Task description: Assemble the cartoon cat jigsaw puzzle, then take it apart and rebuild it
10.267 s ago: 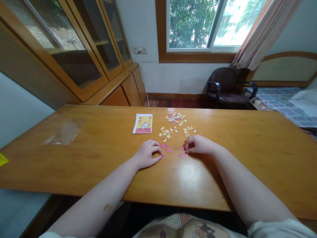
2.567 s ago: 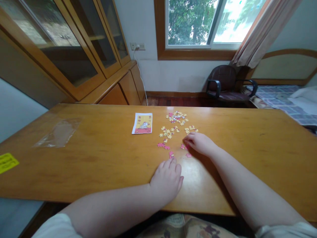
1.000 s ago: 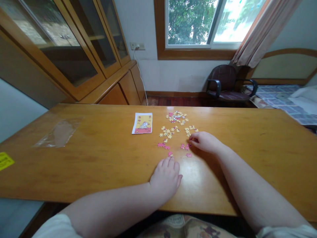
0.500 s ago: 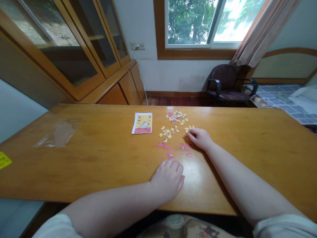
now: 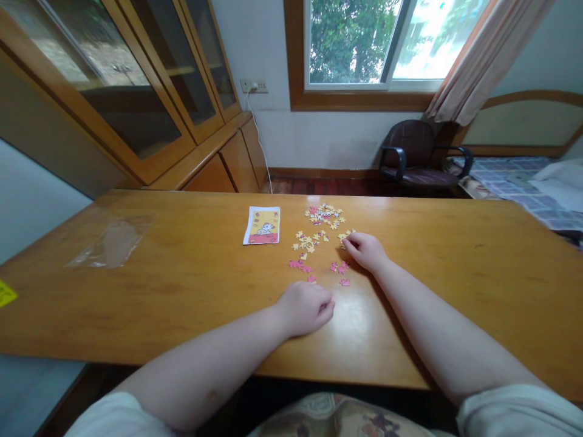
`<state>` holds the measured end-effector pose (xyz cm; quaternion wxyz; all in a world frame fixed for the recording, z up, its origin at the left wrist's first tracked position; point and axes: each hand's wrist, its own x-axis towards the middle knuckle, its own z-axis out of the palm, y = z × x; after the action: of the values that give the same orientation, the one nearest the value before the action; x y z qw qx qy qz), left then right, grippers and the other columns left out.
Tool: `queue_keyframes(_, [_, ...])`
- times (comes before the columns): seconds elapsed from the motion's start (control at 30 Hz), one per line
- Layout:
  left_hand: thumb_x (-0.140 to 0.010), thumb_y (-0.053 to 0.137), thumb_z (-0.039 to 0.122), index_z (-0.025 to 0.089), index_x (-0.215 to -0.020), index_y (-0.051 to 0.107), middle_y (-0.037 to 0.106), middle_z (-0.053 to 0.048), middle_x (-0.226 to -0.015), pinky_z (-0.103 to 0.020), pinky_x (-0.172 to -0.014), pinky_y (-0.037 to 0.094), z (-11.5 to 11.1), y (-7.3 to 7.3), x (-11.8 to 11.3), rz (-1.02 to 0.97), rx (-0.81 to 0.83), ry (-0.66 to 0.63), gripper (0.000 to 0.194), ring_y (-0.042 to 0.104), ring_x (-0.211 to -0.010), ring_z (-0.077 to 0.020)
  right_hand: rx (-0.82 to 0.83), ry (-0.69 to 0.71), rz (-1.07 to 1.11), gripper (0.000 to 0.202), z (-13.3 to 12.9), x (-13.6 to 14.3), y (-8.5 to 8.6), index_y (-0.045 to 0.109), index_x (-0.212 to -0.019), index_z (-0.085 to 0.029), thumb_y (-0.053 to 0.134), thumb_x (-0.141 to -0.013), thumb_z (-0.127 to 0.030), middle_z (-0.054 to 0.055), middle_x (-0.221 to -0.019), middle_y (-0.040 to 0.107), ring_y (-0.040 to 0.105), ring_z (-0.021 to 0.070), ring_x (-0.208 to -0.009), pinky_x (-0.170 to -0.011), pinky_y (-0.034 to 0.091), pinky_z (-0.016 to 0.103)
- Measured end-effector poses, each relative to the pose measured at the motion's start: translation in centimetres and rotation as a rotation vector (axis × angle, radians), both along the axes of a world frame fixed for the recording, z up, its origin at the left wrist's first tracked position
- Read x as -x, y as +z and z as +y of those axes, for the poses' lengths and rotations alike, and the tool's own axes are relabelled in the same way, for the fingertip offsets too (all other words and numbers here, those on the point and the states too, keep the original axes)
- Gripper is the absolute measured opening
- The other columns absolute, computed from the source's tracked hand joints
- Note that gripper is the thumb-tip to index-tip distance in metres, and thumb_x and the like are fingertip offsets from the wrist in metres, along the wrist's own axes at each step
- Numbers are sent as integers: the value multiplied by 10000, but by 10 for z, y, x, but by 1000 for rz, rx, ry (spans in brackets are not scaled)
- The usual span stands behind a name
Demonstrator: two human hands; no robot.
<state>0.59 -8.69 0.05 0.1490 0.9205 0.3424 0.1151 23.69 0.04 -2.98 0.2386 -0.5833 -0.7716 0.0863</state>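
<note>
My right hand (image 5: pixel 367 250) has its thumb and forefinger pinched together at the edge of a few yellow jigsaw pieces (image 5: pixel 342 237), touching the one at its fingertips. Closed into a loose fist, my left hand (image 5: pixel 305 308) rests on the table nearer to me, its fingertips curled out of sight. Just beyond its knuckles a pink jigsaw piece (image 5: pixel 311 278) peeks out, partly covered. Joined pink pieces (image 5: pixel 299 266) lie farther up, with more pink pieces (image 5: pixel 340 267) to their right and a single one (image 5: pixel 345 282) below.
Yellow pieces (image 5: pixel 306 243) and a mixed heap of pieces (image 5: pixel 325 215) lie farther back. A picture card (image 5: pixel 263 228) with a white animal is left of them. A clear plastic bag (image 5: pixel 113 243) lies at the left of the wooden table (image 5: pixel 191 291).
My left hand has curled in more and moved slightly up the table, covering more of the pink piece. My right hand has barely shifted, still pinching by the yellow pieces.
</note>
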Motion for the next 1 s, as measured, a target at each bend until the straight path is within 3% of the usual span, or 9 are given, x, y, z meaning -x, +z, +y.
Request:
queue_keyframes(0.23, [-866,392,327,170,-532,321,334,38,-510,-246,-532,211,44,1,23,-176,155,301,376,338,-524,-95,12,45,78,323,1,-5,-2,638,-714,-184,447,-883,-383,16,-643,589,499,135,-622,-617,354,240])
queue_keyframes(0.43, [-833,417,358,189,-543,231,223,49,-538,-254,-525,189,74,-13,38,-423,211,484,384,273,-530,-89,206,319,212,215,0,-16,2,731,-914,-191,596,-771,-278,24,-748,645,538,131,-656,-639,416,239])
queue_keyframes(0.57, [-818,421,364,197,-541,218,197,47,-544,-253,-527,194,81,-17,42,-581,189,568,381,252,-535,-95,251,431,227,170,-2,-20,13,760,-836,-200,613,-755,-228,26,-744,622,555,141,-707,-699,443,255])
queue_keyframes(0.73, [-805,426,364,202,-537,238,214,43,-552,-248,-532,221,82,-18,44,-696,194,650,365,262,-547,-101,354,544,201,180,-5,-18,22,771,-863,-223,691,-752,-340,33,-787,635,576,153,-760,-737,451,266])
queue_keyframes(1.0, [-795,427,368,204,-530,223,209,43,-538,-251,-522,210,79,-13,44,-670,205,628,372,253,-537,-101,377,487,45,168,-5,-13,21,766,-895,-213,659,-769,-241,42,-837,644,591,156,-776,-766,451,265])
